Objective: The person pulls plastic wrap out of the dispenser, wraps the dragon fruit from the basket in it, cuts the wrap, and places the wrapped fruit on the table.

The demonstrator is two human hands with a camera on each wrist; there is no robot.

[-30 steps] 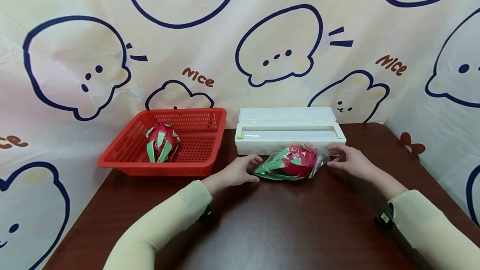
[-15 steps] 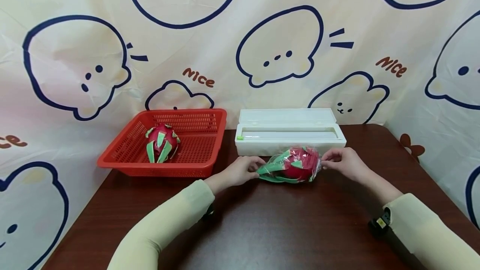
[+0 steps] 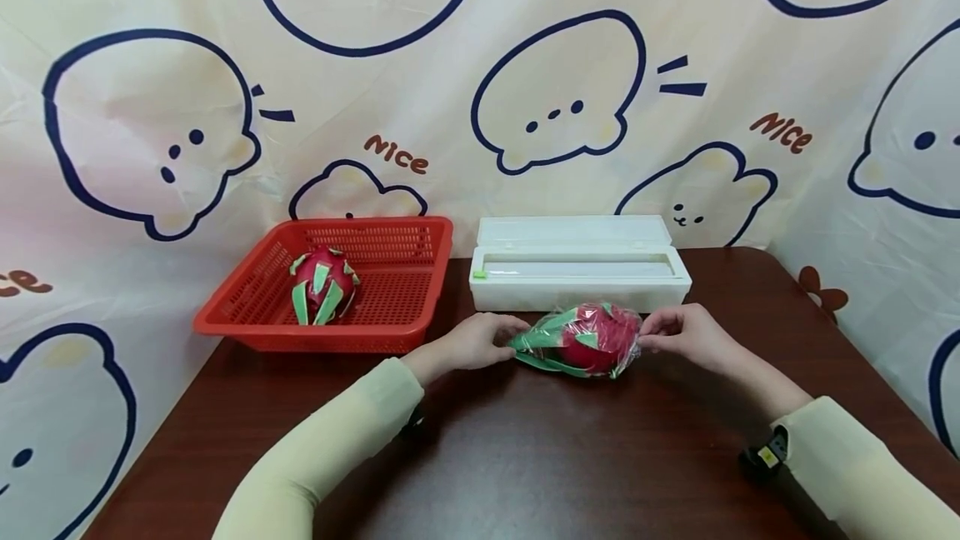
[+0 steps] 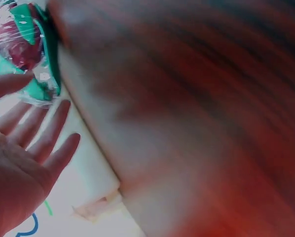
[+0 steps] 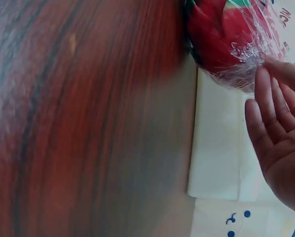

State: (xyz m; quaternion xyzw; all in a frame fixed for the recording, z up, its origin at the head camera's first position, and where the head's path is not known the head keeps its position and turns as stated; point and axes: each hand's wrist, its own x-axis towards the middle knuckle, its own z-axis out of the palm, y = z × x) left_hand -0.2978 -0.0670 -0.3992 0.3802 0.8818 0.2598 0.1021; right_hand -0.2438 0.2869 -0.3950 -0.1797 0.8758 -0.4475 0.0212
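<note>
A red dragon fruit [image 3: 591,340] with green leaf tips lies on its side, wrapped in clear cling film, in front of the white box. At its left, leafy end, my left hand [image 3: 480,342] pinches the wrapped tip between thumb and fingers. My right hand [image 3: 693,335] pinches the gathered film at the right end. The right wrist view shows thumb and index fingertip together on the crumpled cling film [image 5: 248,61], the other fingers extended. In the left wrist view, the thumb overlaps the wrapped green leaf tip [image 4: 37,90], with the other fingers spread below.
A white cling film box [image 3: 581,294] with its lid raised stands directly behind the wrapped fruit. On the left, a red plastic basket [image 3: 390,332] holds another dragon fruit [image 3: 324,286]. A printed cloth [image 3: 420,107] hangs behind the dark brown table [image 3: 570,457].
My right hand has moved left and now pinches the film at the fruit's right end. My left fingers have closed on the leafy end. The wrapped fruit has shifted slightly towards me.
</note>
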